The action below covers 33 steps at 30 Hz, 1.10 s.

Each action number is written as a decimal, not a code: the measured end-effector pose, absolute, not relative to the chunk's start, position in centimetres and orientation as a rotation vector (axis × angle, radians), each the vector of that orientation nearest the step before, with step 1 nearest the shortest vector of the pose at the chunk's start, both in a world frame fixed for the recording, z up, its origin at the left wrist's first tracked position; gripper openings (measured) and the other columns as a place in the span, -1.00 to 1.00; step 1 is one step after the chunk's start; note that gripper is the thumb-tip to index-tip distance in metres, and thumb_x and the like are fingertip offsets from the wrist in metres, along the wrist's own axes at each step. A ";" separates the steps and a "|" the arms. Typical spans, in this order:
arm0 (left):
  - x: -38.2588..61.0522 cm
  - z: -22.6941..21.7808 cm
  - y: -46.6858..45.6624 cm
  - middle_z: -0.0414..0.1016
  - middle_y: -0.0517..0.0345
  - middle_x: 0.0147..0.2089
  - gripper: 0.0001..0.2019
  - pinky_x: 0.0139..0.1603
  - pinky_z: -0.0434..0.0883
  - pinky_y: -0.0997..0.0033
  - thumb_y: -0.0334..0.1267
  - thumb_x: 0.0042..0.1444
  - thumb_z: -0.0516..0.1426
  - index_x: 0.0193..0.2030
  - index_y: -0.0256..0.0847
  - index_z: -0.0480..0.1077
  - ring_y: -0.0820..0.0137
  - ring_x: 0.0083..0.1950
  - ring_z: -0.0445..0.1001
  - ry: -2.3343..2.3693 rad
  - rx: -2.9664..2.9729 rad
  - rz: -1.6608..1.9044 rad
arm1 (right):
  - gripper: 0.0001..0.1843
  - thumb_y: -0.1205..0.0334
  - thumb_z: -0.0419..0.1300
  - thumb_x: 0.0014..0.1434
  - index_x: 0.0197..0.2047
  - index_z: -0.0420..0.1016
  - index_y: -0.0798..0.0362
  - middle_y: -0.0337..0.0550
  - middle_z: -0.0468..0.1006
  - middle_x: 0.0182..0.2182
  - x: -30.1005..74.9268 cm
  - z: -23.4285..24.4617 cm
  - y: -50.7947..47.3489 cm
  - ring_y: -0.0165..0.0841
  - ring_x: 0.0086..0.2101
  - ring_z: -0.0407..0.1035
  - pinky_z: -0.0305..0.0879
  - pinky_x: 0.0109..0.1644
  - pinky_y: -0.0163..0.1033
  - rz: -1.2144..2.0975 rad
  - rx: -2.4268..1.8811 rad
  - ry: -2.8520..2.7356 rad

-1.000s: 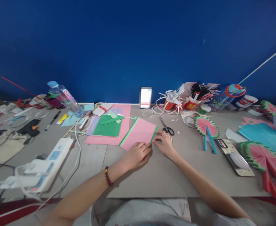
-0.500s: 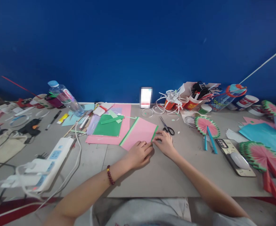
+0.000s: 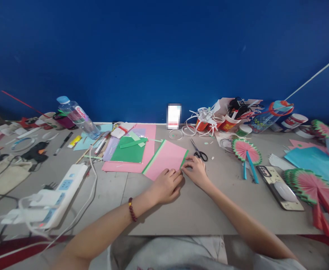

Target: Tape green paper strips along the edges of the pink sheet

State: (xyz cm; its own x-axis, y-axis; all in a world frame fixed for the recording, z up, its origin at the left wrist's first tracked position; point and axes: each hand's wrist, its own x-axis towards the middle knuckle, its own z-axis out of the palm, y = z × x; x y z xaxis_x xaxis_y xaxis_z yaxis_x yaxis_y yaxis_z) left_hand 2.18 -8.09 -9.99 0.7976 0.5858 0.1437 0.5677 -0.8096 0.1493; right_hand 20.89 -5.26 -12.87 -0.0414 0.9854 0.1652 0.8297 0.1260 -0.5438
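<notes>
A pink sheet of paper (image 3: 167, 159) with green strips along its left and right edges lies tilted on the table. Over its near right corner rests my left hand (image 3: 166, 186), fingers curled and closed on the edge, with the tips partly hidden. My right hand (image 3: 195, 171) pinches the green right edge between thumb and fingers, close beside the left. Just beyond the right hand lie black-handled scissors (image 3: 200, 155). To the left, a green pack of paper (image 3: 127, 153) sits on a larger pink sheet (image 3: 151, 137), with cut green strips on top.
A white power strip (image 3: 69, 187) with plugs and cables is at left, a plastic bottle (image 3: 81, 118) behind it. A phone (image 3: 268, 180) bearing a white mouse (image 3: 285, 192) lies at right near paper fans (image 3: 247, 152). Cups of tools (image 3: 229, 123) line the blue wall.
Almost nothing differs. My two hands stay at the near right edge of the pink paper, with only a very slight shift of the right fingers.
</notes>
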 end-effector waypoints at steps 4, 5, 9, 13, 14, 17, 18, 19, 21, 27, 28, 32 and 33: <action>2.3 -9.9 -8.2 0.36 -0.07 0.04 -0.68 -0.06 0.26 0.16 -0.26 0.15 0.03 0.04 -0.27 0.25 0.17 -0.03 0.28 0.935 2.899 0.270 | -0.90 0.19 0.24 0.06 -0.45 0.57 -0.07 -0.15 0.46 -0.05 20.8 -12.7 -5.3 -0.15 -0.06 0.27 0.11 0.00 0.01 0.420 -1.767 -1.923; 2.3 -9.9 -8.2 0.36 -0.08 0.05 -0.67 -0.06 0.25 0.16 -0.26 0.15 0.03 0.05 -0.28 0.24 0.17 -0.03 0.28 0.935 2.903 0.270 | -0.90 0.19 0.24 0.06 -0.44 0.57 -0.07 -0.15 0.45 -0.06 20.8 -12.7 -5.3 -0.15 -0.05 0.27 0.11 0.00 0.01 0.422 -1.768 -1.925; 2.2 -10.0 -8.2 0.36 -0.06 0.05 -0.66 -0.05 0.25 0.15 -0.25 0.14 0.04 0.06 -0.28 0.24 0.17 -0.02 0.27 0.941 2.897 0.270 | -0.89 0.18 0.22 0.08 -0.44 0.55 -0.06 -0.15 0.45 -0.06 20.7 -12.7 -5.4 -0.16 -0.06 0.27 0.10 -0.01 -0.01 0.398 -1.749 -1.943; 2.2 -10.0 -8.2 0.35 -0.08 0.06 -0.66 -0.04 0.25 0.14 -0.26 0.14 0.04 0.06 -0.26 0.24 0.16 -0.01 0.26 0.943 2.883 0.273 | -0.90 0.19 0.20 0.08 -0.42 0.52 -0.05 -0.14 0.46 -0.06 20.8 -12.9 -5.5 -0.16 -0.08 0.28 0.10 -0.04 -0.03 0.364 -1.733 -1.967; 2.2 -10.0 -8.2 0.35 -0.09 0.07 -0.66 -0.04 0.25 0.14 -0.26 0.14 0.03 0.06 -0.26 0.24 0.16 -0.01 0.26 0.944 2.882 0.274 | -0.91 0.19 0.20 0.09 -0.41 0.51 -0.05 -0.15 0.46 -0.06 20.8 -12.9 -5.5 -0.16 -0.08 0.28 0.10 -0.04 -0.04 0.361 -1.733 -1.966; 2.2 -10.1 -8.3 0.34 -0.09 0.09 -0.64 -0.04 0.25 0.14 -0.25 0.14 0.03 0.08 -0.27 0.23 0.16 -0.02 0.26 0.954 2.876 0.282 | -0.93 0.19 0.18 0.09 -0.38 0.46 -0.03 -0.15 0.47 -0.07 20.9 -13.0 -5.4 -0.18 -0.09 0.29 0.10 -0.06 -0.07 0.352 -1.723 -1.957; 2.2 -10.1 -8.3 0.34 -0.08 0.08 -0.64 -0.04 0.25 0.14 -0.25 0.14 0.03 0.08 -0.26 0.23 0.16 -0.02 0.26 0.955 2.874 0.286 | -0.93 0.19 0.17 0.10 -0.38 0.44 -0.03 -0.15 0.47 -0.07 20.9 -13.1 -5.4 -0.18 -0.10 0.29 0.10 -0.06 -0.08 0.342 -1.716 -1.958; 2.2 -10.2 -8.3 0.35 -0.07 0.07 -0.64 -0.04 0.25 0.14 -0.25 0.15 0.04 0.09 -0.26 0.23 0.16 -0.02 0.26 0.957 2.870 0.290 | -0.94 0.20 0.16 0.10 -0.37 0.44 -0.03 -0.15 0.47 -0.08 21.0 -13.1 -5.4 -0.18 -0.11 0.29 0.10 -0.07 -0.09 0.329 -1.709 -1.959; 2.2 -10.2 -8.3 0.36 -0.07 0.06 -0.64 -0.05 0.25 0.15 -0.24 0.15 0.04 0.09 -0.24 0.23 0.17 -0.02 0.26 0.960 2.863 0.294 | -0.94 0.23 0.14 0.10 -0.34 0.44 -0.02 -0.14 0.48 -0.10 21.0 -13.2 -5.3 -0.20 -0.14 0.29 0.10 -0.09 -0.11 0.305 -1.697 -1.960; 2.1 -10.2 -8.3 0.35 -0.06 0.08 -0.65 -0.03 0.25 0.16 -0.24 0.14 0.05 0.08 -0.24 0.24 0.17 -0.01 0.26 0.967 2.859 0.295 | -0.89 0.24 0.13 0.12 -0.26 0.44 -0.02 -0.17 0.49 -0.12 20.9 -13.2 -5.4 -0.22 -0.14 0.29 0.08 -0.05 -0.11 0.302 -1.683 -1.950; 2.1 -10.3 -8.3 0.36 -0.06 0.07 -0.65 -0.03 0.24 0.16 -0.24 0.15 0.05 0.07 -0.24 0.24 0.17 -0.01 0.26 0.971 2.856 0.296 | -0.89 0.21 0.15 0.12 -0.25 0.45 -0.03 -0.17 0.49 -0.11 20.9 -13.2 -5.5 -0.21 -0.13 0.29 0.08 -0.04 -0.11 0.303 -1.682 -1.945; 2.2 -10.5 -8.3 0.35 -0.07 0.07 -0.67 -0.03 0.25 0.16 -0.25 0.15 0.05 0.05 -0.24 0.25 0.17 0.00 0.27 0.976 2.862 0.304 | -0.85 0.14 0.18 0.11 -0.24 0.46 -0.04 -0.16 0.49 -0.11 20.9 -13.3 -5.5 -0.21 -0.13 0.30 0.09 -0.05 -0.11 0.301 -1.675 -1.959; 2.2 -10.4 -8.3 0.35 -0.08 0.07 -0.68 -0.04 0.25 0.16 -0.25 0.15 0.04 0.05 -0.24 0.25 0.17 0.00 0.26 0.977 2.862 0.306 | -0.85 0.14 0.19 0.10 -0.24 0.46 -0.04 -0.15 0.49 -0.11 21.0 -13.3 -5.4 -0.21 -0.13 0.30 0.09 -0.06 -0.11 0.297 -1.674 -1.965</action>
State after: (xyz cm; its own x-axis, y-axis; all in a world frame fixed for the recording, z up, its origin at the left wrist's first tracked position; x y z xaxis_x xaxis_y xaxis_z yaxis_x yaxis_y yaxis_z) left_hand 2.19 -8.31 -10.45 0.7737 0.6140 0.1562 0.5936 -0.7887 0.1598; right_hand 20.95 -5.44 -13.29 -0.0857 0.9633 0.2545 0.8450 0.2056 -0.4936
